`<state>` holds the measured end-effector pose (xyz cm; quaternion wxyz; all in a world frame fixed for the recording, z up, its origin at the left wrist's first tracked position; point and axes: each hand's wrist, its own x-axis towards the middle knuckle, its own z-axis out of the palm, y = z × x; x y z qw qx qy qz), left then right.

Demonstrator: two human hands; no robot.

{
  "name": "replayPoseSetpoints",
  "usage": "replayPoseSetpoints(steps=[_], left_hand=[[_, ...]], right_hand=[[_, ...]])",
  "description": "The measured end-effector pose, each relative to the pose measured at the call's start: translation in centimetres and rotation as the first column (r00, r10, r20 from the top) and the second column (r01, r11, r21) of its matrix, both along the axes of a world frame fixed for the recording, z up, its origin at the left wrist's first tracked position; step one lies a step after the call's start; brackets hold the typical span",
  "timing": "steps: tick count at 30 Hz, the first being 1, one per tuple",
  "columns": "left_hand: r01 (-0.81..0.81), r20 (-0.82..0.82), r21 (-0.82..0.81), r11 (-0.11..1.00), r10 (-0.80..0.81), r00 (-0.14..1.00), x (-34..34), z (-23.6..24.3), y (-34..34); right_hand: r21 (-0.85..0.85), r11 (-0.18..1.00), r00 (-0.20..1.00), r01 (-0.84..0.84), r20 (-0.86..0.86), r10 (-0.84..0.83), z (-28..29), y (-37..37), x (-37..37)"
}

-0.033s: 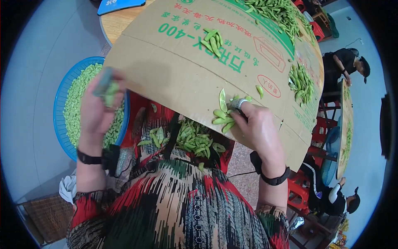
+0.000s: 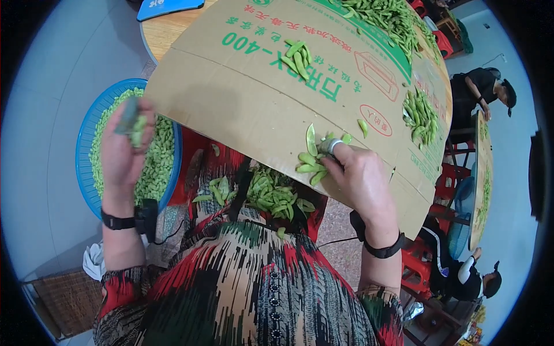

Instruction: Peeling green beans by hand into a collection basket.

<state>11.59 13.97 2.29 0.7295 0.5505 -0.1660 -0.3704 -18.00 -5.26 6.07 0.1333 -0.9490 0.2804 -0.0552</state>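
Observation:
My left hand point(image 2: 124, 147), slightly blurred, is raised over a blue plastic basket point(image 2: 84, 109) filled with shelled green edamame beans point(image 2: 156, 161). Its fingers curl round a few green beans point(image 2: 138, 128), and a greyish cover sits on a digit. On the cardboard sheet's near edge, my right hand point(image 2: 362, 180) has its fingertips closed on a small cluster of edamame pods point(image 2: 309, 163). A grey cover wraps its thumb. One split pod point(image 2: 311, 139) lies beside that thumb. Empty-looking pods point(image 2: 271, 193) are heaped in my lap.
The flattened cardboard point(image 2: 231, 104) covers a round wooden table point(image 2: 167, 29). Pods lie on it in a small group point(image 2: 298, 57), a right-hand pile point(image 2: 421, 115) and a big far heap point(image 2: 386, 23). A blue flat object point(image 2: 167, 7) rests far left. Two people sit at another table point(image 2: 482, 184).
My left hand has shifted slightly left and up over the basket, and its grip on the beans shows more sharply. The right hand stays almost in place at the pods.

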Motion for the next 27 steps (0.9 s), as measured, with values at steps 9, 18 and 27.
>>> replayPoseSetpoints(steps=[9, 18, 27], left_hand=[[-0.622, 0.965, 0.261, 0.738, -0.204, 0.164, 4.1, -1.9, 6.4], [0.542, -0.686, -0.207, 0.815, -0.516, 0.513, -9.4, 2.3, -6.2], [0.541, 0.222, -0.033, 0.84, -0.522, 0.824, -7.6, 1.7, -12.8]], right_hand=[[0.002, 1.0, 0.999, 0.016, 0.043, -0.016, -0.1, -0.3, 0.3], [0.343, 0.92, 0.955, -0.191, 0.282, 0.093, 3.3, 0.3, 4.5], [-0.026, 0.994, 0.979, 0.105, 0.176, -0.098, -2.3, -12.1, 10.6]])
